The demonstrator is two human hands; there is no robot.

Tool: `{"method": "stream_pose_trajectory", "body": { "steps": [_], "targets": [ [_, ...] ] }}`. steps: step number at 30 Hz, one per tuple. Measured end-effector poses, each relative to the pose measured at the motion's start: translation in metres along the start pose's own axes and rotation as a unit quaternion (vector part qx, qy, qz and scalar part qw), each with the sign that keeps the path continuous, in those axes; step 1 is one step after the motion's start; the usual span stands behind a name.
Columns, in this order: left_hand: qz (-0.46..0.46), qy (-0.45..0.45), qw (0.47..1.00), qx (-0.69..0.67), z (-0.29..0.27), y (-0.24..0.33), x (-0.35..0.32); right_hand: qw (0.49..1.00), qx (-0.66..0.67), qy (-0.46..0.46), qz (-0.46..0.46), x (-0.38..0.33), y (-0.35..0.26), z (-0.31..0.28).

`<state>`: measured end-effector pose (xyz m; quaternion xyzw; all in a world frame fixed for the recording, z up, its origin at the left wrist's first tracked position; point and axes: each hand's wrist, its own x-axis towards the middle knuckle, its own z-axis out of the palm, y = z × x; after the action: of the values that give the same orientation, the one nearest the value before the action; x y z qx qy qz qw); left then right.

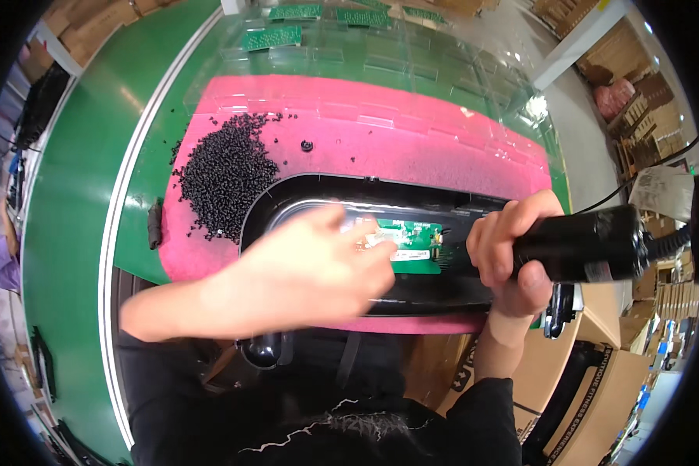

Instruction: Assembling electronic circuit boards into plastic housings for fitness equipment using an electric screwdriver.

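Note:
A black plastic housing [342, 194] lies on a pink mat [412, 144], with a small green circuit board [415, 237] set inside it. My left hand [318, 264] reaches across from the left, blurred, its fingertips touching the left end of the board. My right hand [512, 248] is wrapped around a black electric screwdriver [590, 245], held sideways with its tip hidden at the board's right edge. A coiled cable leaves the tool on the right.
A heap of small black screws [225, 175] lies on the mat's left part, with strays scattered around. Clear plastic trays holding green boards [276, 37] stand at the back. The green belt [78, 194] runs left. Cardboard boxes [590, 380] sit lower right.

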<state>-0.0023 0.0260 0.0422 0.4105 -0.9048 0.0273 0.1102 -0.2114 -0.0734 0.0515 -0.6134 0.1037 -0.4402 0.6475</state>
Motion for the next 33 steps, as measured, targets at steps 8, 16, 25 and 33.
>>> {"method": "stream_pose_trajectory", "body": {
  "steps": [8,16,25,33],
  "targets": [
    [0.026,-0.236,0.971,-0.021,-0.115,0.094,0.015,0.918,0.229,0.290,0.143,0.013,-0.007,-0.049],
    [0.037,-0.121,0.987,0.096,-0.139,0.084,0.019,0.891,0.217,0.371,0.146,0.022,-0.010,-0.060],
    [-0.107,-0.026,0.990,-0.090,-0.057,0.008,0.040,0.895,-0.235,0.377,-0.032,-0.054,-0.099,-0.103],
    [-0.222,-0.017,0.973,-0.060,0.009,-0.030,0.020,0.478,-0.792,0.378,0.040,-0.251,-0.121,-0.264]
  ]
}}
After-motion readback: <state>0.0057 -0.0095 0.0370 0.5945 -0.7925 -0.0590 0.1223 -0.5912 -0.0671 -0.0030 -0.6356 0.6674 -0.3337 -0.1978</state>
